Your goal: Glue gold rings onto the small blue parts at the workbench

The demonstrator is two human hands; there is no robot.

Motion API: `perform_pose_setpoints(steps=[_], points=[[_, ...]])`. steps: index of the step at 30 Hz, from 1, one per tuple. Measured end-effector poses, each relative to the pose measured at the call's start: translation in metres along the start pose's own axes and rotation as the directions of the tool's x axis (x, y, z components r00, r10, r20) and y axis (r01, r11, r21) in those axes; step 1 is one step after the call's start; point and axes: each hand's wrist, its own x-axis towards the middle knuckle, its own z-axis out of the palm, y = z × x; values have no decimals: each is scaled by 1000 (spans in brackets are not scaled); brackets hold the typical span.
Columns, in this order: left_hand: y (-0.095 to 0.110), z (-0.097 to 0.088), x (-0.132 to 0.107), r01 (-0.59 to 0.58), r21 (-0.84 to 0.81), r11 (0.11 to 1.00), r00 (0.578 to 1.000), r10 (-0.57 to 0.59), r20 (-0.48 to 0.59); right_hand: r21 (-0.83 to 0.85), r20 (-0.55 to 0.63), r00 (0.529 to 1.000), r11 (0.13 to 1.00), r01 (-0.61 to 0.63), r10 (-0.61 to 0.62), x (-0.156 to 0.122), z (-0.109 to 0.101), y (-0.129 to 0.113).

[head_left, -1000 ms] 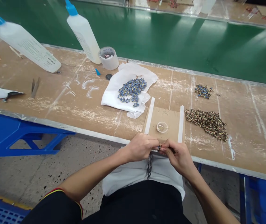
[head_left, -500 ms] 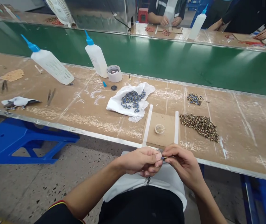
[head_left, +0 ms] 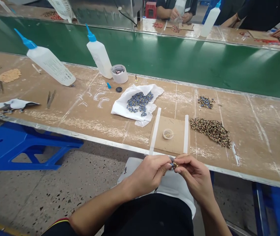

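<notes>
Above my lap, at the table's front edge, my left hand (head_left: 148, 173) and my right hand (head_left: 196, 176) meet fingertip to fingertip. Between them is a small blue-and-gold part (head_left: 173, 165). My left thumb and forefinger pinch its blue side; the right ones grip its gold side. Whether it is one piece or two joined I cannot tell. Just beyond lies a cardboard pad (head_left: 175, 127) with a small round cup (head_left: 167, 134), a thin stick in it. White paper (head_left: 120, 107) holds many small blue parts (head_left: 140, 102). Dark gold pieces (head_left: 211, 131) are heaped right of the pad.
A smaller blue-and-gold pile (head_left: 205, 102) sits farther back. Two blue-tipped bottles (head_left: 51, 65) and a tape roll (head_left: 119, 74) stand back left, with tweezers (head_left: 50, 99) nearer. A green belt (head_left: 179, 62) runs behind; people work across it. A blue stool (head_left: 29, 144) is below left.
My left hand has turned, knuckles up, its fingers now curled in around the pinch. More of the blue-and-gold part shows between the fingertips. The view has shifted slightly.
</notes>
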Motion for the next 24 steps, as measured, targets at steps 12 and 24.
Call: perform_pose_setpoints(steps=[12, 24], points=[[-6, 13, -2, -56, 36, 998, 993, 60, -106, 114, -154, 976, 984, -135, 152, -11, 22, 1], [8, 31, -29, -87, 101, 991, 988, 98, -118, 91, -169, 985, 996, -16, 31, -37, 31, -6]])
